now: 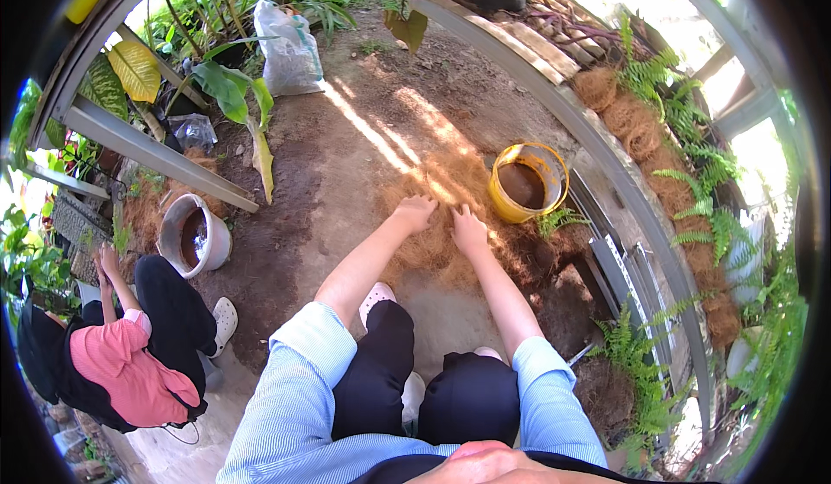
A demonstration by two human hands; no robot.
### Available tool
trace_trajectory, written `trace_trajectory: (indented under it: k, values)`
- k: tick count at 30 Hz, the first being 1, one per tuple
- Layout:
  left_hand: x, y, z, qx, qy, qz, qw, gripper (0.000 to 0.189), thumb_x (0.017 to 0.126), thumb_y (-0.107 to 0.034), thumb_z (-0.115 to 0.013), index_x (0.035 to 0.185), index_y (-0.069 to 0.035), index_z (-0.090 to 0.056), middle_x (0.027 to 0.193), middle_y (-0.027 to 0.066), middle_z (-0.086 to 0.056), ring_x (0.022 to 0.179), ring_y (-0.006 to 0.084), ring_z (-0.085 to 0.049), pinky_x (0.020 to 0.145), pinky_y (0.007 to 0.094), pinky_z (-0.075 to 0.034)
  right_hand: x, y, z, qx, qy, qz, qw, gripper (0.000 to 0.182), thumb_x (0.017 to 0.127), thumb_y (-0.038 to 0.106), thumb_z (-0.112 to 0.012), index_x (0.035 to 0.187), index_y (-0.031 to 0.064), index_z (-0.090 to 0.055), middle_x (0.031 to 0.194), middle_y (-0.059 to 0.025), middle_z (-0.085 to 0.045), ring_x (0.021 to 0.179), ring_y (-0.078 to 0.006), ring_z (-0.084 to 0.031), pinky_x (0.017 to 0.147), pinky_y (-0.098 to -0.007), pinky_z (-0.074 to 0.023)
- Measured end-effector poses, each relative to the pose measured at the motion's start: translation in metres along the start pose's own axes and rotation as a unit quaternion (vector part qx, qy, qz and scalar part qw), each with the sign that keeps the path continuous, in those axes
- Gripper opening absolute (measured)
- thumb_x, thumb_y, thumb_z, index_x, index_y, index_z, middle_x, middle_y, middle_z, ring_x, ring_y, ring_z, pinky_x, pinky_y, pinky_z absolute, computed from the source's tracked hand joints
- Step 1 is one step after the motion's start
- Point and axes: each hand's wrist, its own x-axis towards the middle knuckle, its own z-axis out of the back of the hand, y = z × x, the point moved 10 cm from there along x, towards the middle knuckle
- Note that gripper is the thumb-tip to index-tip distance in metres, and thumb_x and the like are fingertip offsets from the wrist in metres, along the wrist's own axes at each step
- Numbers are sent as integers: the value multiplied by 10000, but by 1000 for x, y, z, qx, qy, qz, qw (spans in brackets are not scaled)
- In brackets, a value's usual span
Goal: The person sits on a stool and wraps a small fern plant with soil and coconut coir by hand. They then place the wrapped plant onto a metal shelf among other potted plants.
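A loose, matted pile of brown coconut fibre (432, 250) lies on the ground before me, crossed by streaks of sunlight. My left hand (417, 214) rests on it with the fingers bent down. Whether strands are caught in those fingers is not plain. Close on its right, my right hand (470, 231) touches the same fibre, its fingers stretched forward and somewhat apart. A yellow bucket (509, 210) stands just beyond and to the right of my right hand. Brown liquid (521, 185) is in it.
At left a person in a pink top (130, 360) crouches beside a white bucket (219, 244) of dark liquid. A white woven sack (289, 55) stands at the far side. A metal frame leg (162, 156) juts in from the left; a curved-looking metal rail (604, 140) runs along the right, near ferns (639, 354).
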Motion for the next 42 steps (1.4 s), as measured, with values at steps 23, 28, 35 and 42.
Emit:
trace_trajectory:
  k: [23, 28, 35, 42]
  values:
    - [-43, -55, 173, -198, -159, -47, 966, 564, 675, -312, -719, 1133, -78, -485, 1077, 121, -582, 1022, 284, -539, 853, 365, -441, -30, -78, 174, 586, -87, -15, 805, 190, 760, 56, -660, 939, 25, -606, 853, -38, -633, 716, -123, -604, 611, -263, -489]
    - [-89, -78, 218, -216, -219, -23, 951, 710, 640, -259, -763, 1238, -85, -422, 1201, 148, -496, 931, 250, -572, 829, 337, -475, -60, -40, 237, 731, -46, 5, 681, 205, 770, 42, -662, 949, 56, -564, 888, -22, -604, 730, -124, -605, 587, -262, -501]
    - [-119, -91, 221, -257, -296, 129, 911, 1217, 532, -366, -821, 1390, -25, -29, 1374, 263, -249, 1235, 367, -351, 1012, 370, -336, -107, -30, 261, 758, -81, -5, 647, 230, 777, 43, -657, 975, 23, -541, 886, -44, -575, 760, -133, -585, 620, -274, -519]
    - [-105, -65, 177, -307, -239, 103, 915, 1304, 506, -381, -837, 1377, -6, 58, 1373, 284, -237, 1250, 350, -335, 1017, 364, -331, -117, -30, 242, 763, -82, -6, 641, 207, 788, 88, -660, 961, 61, -549, 856, -13, -587, 701, -120, -587, 581, -261, -494]
